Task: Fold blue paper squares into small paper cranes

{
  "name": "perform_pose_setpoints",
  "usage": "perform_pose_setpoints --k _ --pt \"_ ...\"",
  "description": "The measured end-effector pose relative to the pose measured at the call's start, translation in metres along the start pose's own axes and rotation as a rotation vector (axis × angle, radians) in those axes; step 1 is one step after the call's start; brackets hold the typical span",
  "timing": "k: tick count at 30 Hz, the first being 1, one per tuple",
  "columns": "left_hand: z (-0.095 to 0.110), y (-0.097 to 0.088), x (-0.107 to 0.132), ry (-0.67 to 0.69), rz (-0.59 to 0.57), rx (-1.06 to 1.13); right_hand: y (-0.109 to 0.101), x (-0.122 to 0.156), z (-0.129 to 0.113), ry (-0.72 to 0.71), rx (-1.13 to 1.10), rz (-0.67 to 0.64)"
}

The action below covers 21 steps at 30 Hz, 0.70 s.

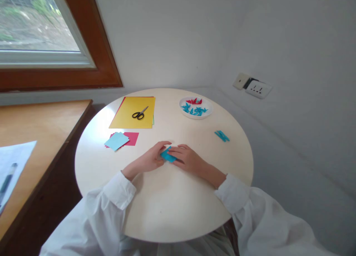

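Observation:
Between my hands, over the middle of the round white table [155, 208], is a small folded piece of blue paper [168, 155]. My left hand [151, 158] curls round its left side, with the thumb and fingers at its edges. From the right, my right hand [189, 159] lays its fingers over the paper's right part and hides some of it. Left of my hands lie small light-blue paper squares [117, 141] on top of pink paper squares [132, 138]. Several folded blue paper strips [221, 136] rest to the right.
Black-handled scissors [139, 114] lie on a stack of yellow paper sheets [122, 115] at the back left. A white plate [194, 117] at the back holds several blue and red folded paper cranes [199, 111]. A wooden desk [55, 119] stands at the left; walls border the table behind and right.

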<state>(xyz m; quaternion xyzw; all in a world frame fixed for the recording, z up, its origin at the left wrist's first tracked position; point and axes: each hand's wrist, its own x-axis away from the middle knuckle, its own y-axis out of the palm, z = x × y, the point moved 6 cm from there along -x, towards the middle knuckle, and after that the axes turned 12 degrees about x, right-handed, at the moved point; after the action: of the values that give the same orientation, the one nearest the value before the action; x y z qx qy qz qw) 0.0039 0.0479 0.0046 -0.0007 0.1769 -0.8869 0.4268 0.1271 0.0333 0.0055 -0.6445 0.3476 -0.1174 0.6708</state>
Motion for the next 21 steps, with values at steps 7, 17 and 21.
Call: perform_pose_setpoints --k 7,17,21 --pt "0.014 -0.003 -0.004 0.115 0.136 -0.200 0.008 0.002 0.006 0.068 -0.060 0.009" --pt "0.013 0.007 -0.003 0.161 0.038 -0.469 0.001 0.008 0.005 0.054 -0.088 0.022" --pt "0.013 0.005 -0.003 0.081 0.082 -0.391 -0.009 0.010 0.012 0.137 -0.133 0.181"
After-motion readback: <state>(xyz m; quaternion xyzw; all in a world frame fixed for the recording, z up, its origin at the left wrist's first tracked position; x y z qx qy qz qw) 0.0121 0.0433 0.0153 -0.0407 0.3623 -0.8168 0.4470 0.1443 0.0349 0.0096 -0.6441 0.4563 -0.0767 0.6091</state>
